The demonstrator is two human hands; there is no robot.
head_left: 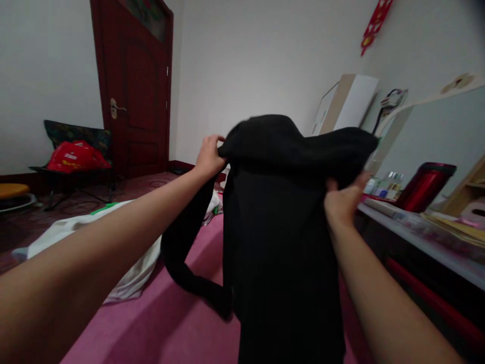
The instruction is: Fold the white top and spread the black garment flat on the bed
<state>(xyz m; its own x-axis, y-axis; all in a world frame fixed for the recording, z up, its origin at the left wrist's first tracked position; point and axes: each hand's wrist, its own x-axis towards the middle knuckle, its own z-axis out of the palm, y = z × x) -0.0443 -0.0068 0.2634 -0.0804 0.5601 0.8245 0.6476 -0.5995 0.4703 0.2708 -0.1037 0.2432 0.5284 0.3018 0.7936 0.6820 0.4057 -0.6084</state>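
A black long-sleeved garment (284, 242) hangs in front of me, its upper part folded over and its lower end out of the frame. My left hand (210, 155) is closed on its upper left corner. Beneath that hand a sleeve dangles and curls over the pink bedding. At the right side, my right hand (345, 199) grips the cloth under the folded part; its fingers are partly covered and blurred.
Pink bedding (151, 323) spreads below, with white clothing (132, 270) on its left. A table (428, 237) at the right carries a red tumbler (426, 187), small bottles and a mirror. Farther back, a folding chair (81, 132) holds a red bag (76, 156) beside a door (140, 91).
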